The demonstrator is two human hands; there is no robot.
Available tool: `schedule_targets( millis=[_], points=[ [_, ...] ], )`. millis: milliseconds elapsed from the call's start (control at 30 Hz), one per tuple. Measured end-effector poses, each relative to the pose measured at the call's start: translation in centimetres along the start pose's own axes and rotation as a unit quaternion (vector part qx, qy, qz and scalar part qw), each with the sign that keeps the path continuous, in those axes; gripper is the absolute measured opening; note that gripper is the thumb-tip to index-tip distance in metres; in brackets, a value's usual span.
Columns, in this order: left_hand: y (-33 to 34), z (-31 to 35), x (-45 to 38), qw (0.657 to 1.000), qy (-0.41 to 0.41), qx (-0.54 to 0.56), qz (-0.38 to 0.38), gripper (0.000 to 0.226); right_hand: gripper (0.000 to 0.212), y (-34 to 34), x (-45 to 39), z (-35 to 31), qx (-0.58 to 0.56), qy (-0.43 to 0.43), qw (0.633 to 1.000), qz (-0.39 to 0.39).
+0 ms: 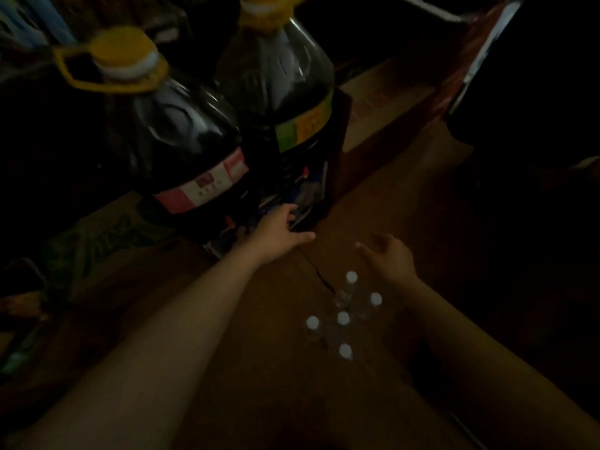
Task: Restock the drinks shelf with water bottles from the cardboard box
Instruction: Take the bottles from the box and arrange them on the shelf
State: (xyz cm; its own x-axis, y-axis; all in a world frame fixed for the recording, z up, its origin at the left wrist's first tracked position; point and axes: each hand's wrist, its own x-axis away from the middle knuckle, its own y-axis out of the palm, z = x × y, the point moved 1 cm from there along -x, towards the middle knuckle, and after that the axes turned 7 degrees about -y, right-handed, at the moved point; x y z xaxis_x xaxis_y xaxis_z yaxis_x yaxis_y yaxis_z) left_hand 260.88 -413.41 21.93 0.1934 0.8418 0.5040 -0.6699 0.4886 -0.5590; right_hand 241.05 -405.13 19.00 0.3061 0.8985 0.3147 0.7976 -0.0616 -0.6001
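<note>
Standing capped, the water bottles (343,318) appeared light, slippery; grasp at necks. Left hand (279,227) touched dark packaging (305,193); right hand (389,254) hovered open, empty.

The scene is very dim. A brown floor (406,203) carries everything in view. Five small clear water bottles (343,318) with white caps stand upright on it in a loose cluster near the middle, close together. Behind them, to the left, two large dark jugs (181,147) with yellow caps and handles stand side by side, touching or nearly so; what they rest on is too dark to tell. A green printed carton (97,241) lies at the left by the jugs, and a brown cardboard box (383,105) sits further back on the right, just beside the taller jug.
</note>
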Motion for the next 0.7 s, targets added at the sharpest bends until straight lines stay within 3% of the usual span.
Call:
schedule_targets(
  millis=[400, 700],
  points=[
    [20.1, -9.5, -14.5, 0.98, 0.012, -0.032, -0.198, 0.085, 0.052, 8.3, -9.5, 17.0, 0.015, 0.016, 0.998, 0.057],
    [26.7, -11.7, -17.9, 0.983, 0.081, 0.008, -0.163, 0.048, 0.045, 10.8, -11.3, 22.0, -0.03, 0.037, 0.996, 0.074]
  ],
)
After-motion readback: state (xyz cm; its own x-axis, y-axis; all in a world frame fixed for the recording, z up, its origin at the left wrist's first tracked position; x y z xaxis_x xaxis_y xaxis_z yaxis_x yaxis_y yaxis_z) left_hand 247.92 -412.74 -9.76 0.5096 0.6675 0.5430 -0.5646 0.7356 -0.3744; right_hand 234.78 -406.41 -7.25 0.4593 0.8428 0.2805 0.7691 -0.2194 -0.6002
